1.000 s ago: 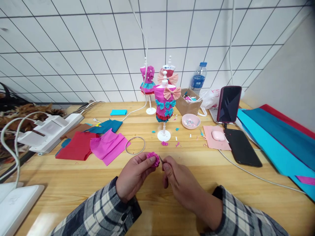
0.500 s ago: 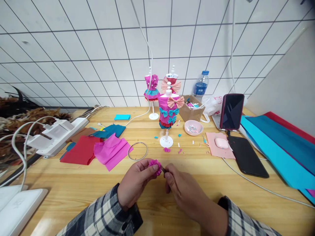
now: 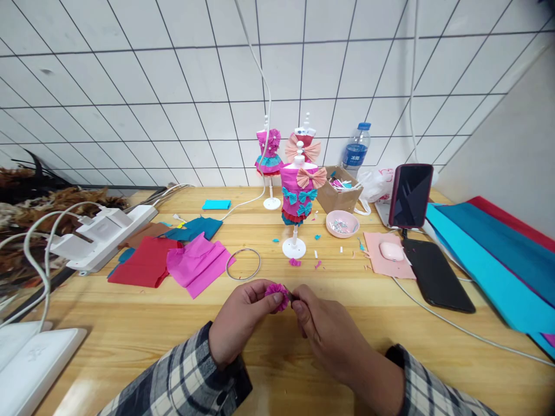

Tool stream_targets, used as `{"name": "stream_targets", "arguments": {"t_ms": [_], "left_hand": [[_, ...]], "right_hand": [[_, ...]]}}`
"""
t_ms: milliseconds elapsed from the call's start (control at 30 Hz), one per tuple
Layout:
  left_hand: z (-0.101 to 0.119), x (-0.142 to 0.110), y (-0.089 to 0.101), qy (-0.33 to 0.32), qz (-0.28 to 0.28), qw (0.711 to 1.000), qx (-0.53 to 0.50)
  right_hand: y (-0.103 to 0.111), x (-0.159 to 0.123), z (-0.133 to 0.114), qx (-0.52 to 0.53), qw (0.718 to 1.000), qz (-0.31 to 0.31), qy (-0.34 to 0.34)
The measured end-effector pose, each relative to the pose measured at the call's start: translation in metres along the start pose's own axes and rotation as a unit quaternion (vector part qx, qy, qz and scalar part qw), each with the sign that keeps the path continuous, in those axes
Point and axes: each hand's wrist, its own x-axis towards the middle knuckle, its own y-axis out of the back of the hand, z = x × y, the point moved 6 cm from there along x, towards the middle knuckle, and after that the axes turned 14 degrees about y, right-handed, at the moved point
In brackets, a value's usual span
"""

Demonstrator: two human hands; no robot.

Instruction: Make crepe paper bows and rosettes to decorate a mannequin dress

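My left hand [image 3: 240,318] pinches a ruffled magenta paper flower [image 3: 276,293] between thumb and fingers, low over the middle of the table. My right hand [image 3: 327,335] is closed round a small dark pointed tool [image 3: 291,296], mostly hidden by the fingers. Its tip touches the flower's right edge. Beyond my hands stands a small white mannequin [image 3: 299,188] dressed in magenta paper, with blue bows and a peach bow. Magenta scraps [image 3: 295,262] lie by its base. To the left are a metal ring [image 3: 243,279] and a sheet of magenta crepe paper [image 3: 197,266].
Two more dressed mannequins [image 3: 269,156] stand behind. A pink bowl [image 3: 342,234] of small beads, a cardboard box [image 3: 336,199] and a water bottle [image 3: 357,147] are back right. Phones [image 3: 437,277] and cables lie right; a power strip [image 3: 104,240] and red paper [image 3: 145,263] left.
The tool's tip has shifted slightly along the flower's edge, and the flower is turned a little. The whole view has moved slightly; both hands keep their hold.
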Motion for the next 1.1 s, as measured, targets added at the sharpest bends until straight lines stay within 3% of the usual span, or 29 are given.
{"name": "stream_targets", "arguments": {"t_ms": [567, 833, 1100], "left_hand": [[0.0009, -0.0016, 0.0013, 0.009, 0.004, 1.0, -0.013], [0.0041, -0.0034, 0.0026, -0.005, 0.016, 1.0, -0.019], [0.0057, -0.0036, 0.0023, 0.001, 0.022, 0.999, -0.025]], "right_hand": [[0.0031, -0.0005, 0.0014, -0.081, 0.997, -0.012, -0.012], [0.005, -0.0017, 0.0042, 0.007, 1.0, -0.009, -0.003], [0.003, -0.0034, 0.0031, 0.005, 1.0, -0.016, -0.004]]}}
